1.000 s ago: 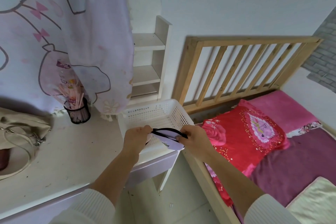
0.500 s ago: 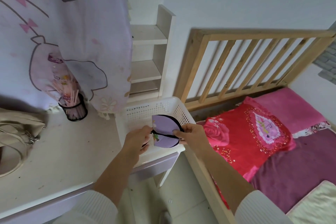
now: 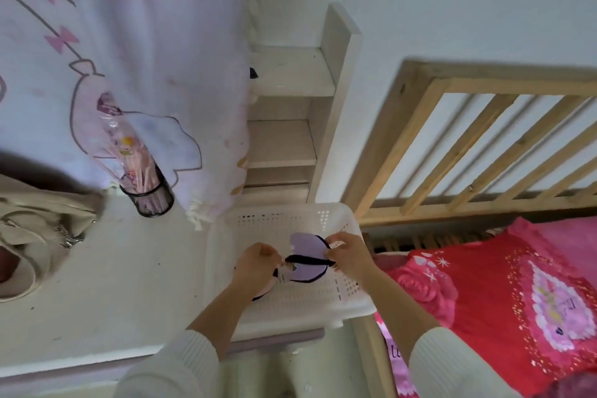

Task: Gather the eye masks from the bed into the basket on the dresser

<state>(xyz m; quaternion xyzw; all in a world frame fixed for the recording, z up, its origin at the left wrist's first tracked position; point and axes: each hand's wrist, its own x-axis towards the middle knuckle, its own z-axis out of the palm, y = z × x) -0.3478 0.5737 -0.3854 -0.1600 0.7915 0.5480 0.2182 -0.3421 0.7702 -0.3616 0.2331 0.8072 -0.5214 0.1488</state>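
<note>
- Head view, looking down: both hands meet over a white basket (image 3: 336,307) that stands at the right end of the surface (image 3: 113,284), its right rim just beside the bed (image 3: 484,284).
- Left hand (image 3: 256,263): fingers pinched together on the left end of a purple eye mask (image 3: 307,260), where a small tag shows.
- Right hand (image 3: 347,257): fingers pinched together on the right end of the same mask, at its black edging.
- The mask is folded, purple face showing, with a black strap stretched across it between the two grips; it is held above the inside of the basket, toward the right wall. Whether it touches the basket floor cannot be told.
- A second, pink eye mask (image 3: 266,291) with black edging lies in the basket under the left wrist, mostly hidden.
- Both forearms are bare, with white sleeves (image 3: 452,362) pushed up at the lower edge of the view.
- On the surface, toward its back edge: a black mesh pen holder (image 3: 150,197) with pink sticks, tilted by the wide lens; at the left edge, a beige bag (image 3: 38,229).
- Behind: a pale curtain (image 3: 129,58) with pink bows, and white shelves (image 3: 290,107) at the back right corner.
- On the bed: a red pillow (image 3: 500,300) beneath a wooden slatted headboard (image 3: 468,145).
</note>
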